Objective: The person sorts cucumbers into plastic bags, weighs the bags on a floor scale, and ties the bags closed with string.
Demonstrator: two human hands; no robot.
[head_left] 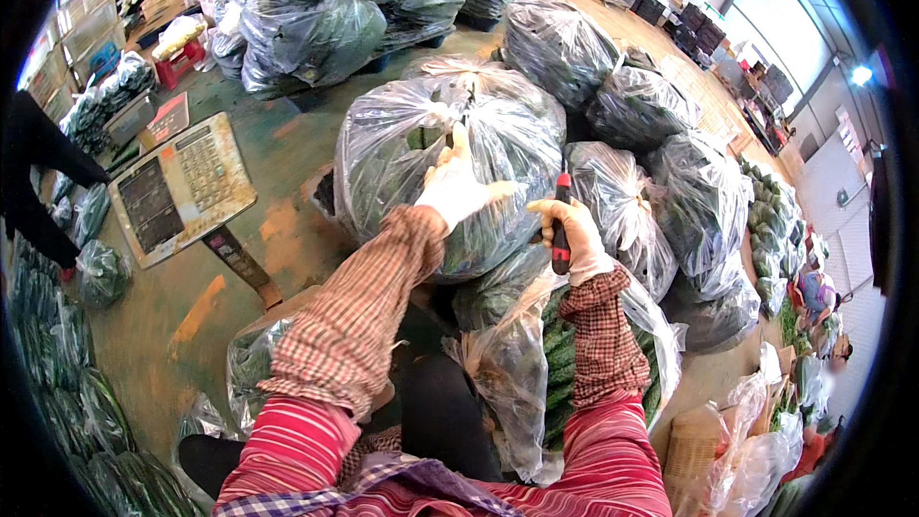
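Note:
A big tied clear plastic bag [383, 148], with dark green produce inside, stands in front of me. Over its front my left hand [458, 187], in a pale glove, has the index finger stretched up toward the knot and the thumb spread to the right. Whether it touches the plastic I cannot tell. To the right of the bag my right hand [576, 235], gloved too, is closed round a red-and-black handled tool [562, 220], held upright. Its working end cannot be made out. Below lies an open bag [512, 364] of bumpy green cucumbers [558, 373].
Tied bags [670, 191] crowd the right, and more bags [316, 29] are heaped at the back left. A dirty weighing-scale display [182, 190] rises on a post to my left. A person in dark clothes [43, 182] holds a small bag at far left. A wicker basket [691, 460] stands lower right.

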